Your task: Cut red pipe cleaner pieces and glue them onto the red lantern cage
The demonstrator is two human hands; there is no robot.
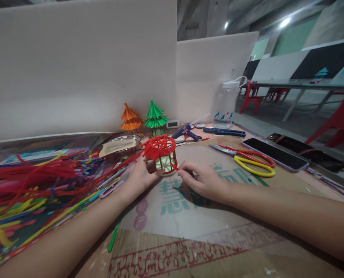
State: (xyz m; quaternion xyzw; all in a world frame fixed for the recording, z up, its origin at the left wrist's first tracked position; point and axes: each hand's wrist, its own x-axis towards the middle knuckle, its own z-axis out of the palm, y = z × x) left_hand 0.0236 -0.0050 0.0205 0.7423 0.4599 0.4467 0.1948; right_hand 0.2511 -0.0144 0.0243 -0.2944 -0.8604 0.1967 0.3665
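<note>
In the middle of the table stands a small pavilion model [160, 152] with a red fringed roof ring, thin posts and a pale base. My left hand [143, 173] grips its left side near the base, thumb in front. My right hand [196, 175] pinches a short red strip [174, 166] between thumb and fingertips, its tip at the right side of the model. Behind it are a green tiered-roof model [155, 116] and an orange one [130, 117].
Colourful strips [29, 189] heap on the left. Around the back are a metal dish [131, 139], a glue gun [186, 132], pliers [224, 132] and a water bottle [226, 104]. Scissors [255, 164] and a phone [276, 153] lie at right. A white board [82, 65] stands behind.
</note>
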